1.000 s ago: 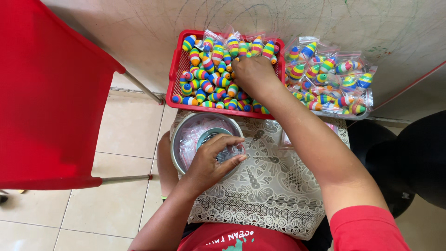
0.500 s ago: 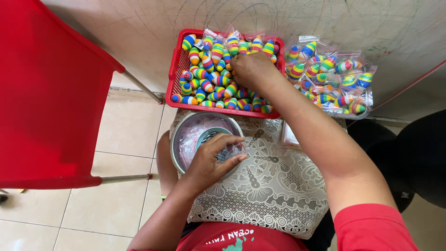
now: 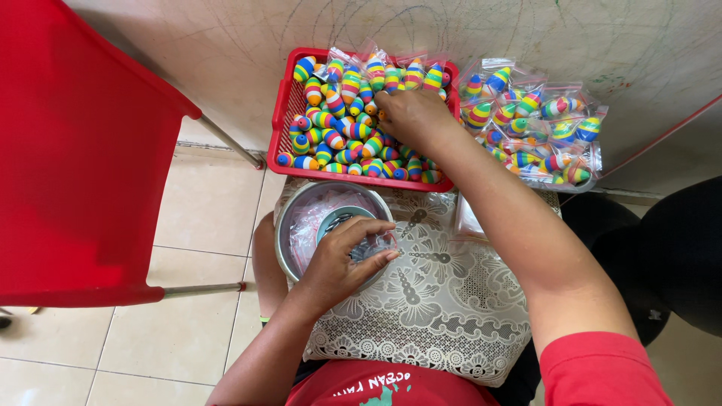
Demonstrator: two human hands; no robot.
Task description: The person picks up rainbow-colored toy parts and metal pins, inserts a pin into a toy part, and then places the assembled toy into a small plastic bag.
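My right hand [image 3: 410, 116] reaches into a red plastic basket [image 3: 286, 105] filled with several rainbow-striped egg-shaped toys [image 3: 338, 143]; its fingers rest among them, and whether they grip one is hidden. My left hand [image 3: 342, 259] lies over a round metal bowl [image 3: 297, 218] on my lap, fingers curled on a small clear plastic bag [image 3: 372, 244]. The bowl holds more clear bags with red edges [image 3: 312, 214].
A white lace cloth [image 3: 436, 308] covers my lap. Sealed clear packs of striped toys [image 3: 538, 124] pile up at the right of the basket. A red plastic chair [image 3: 83, 150] stands at the left over a tiled floor. A dark shape [image 3: 669, 256] sits at the right.
My right hand has shifted slightly left and farther into the basket among the toys. My left hand stays on the bag over the bowl.
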